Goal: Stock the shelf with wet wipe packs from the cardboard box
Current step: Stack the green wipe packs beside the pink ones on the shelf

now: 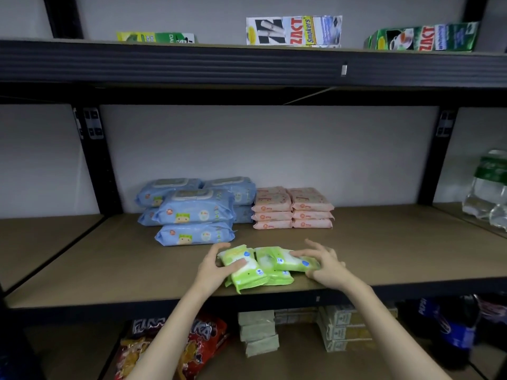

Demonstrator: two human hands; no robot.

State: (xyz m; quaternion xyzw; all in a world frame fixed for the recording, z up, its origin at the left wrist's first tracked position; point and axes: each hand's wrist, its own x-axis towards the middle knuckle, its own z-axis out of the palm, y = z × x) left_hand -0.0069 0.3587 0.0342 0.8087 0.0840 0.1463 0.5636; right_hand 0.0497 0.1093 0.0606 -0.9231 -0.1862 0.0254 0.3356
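Green wet wipe packs sit in a loose pile right at the front edge of the middle shelf, caught between both hands. The left hand comes in from the pile's left side, thumb laid across the top of the nearest pack, fingers curled over its far edge, so it grips that pack. The right hand closes in from the other side, thumb and index finger resting on the top right-hand pack, the other fingers spread and lifted clear above it. Both forearms reach up and forward from below, angled toward each other, wrists well apart with the pile filling the gap.

Just beyond the left hand's fingertips stand the blue wipe packs, stacked two high in several piles. Beyond the right hand, farther back, the pink packs stand in two neat stacks of three, just beside the blue ones. Far off past the right hand, a clear plastic bundle sits at the shelf's end. Under the forearms, on the lower shelf, lie red snack bags and pale boxes. Overhead, toothpaste cartons line the top shelf
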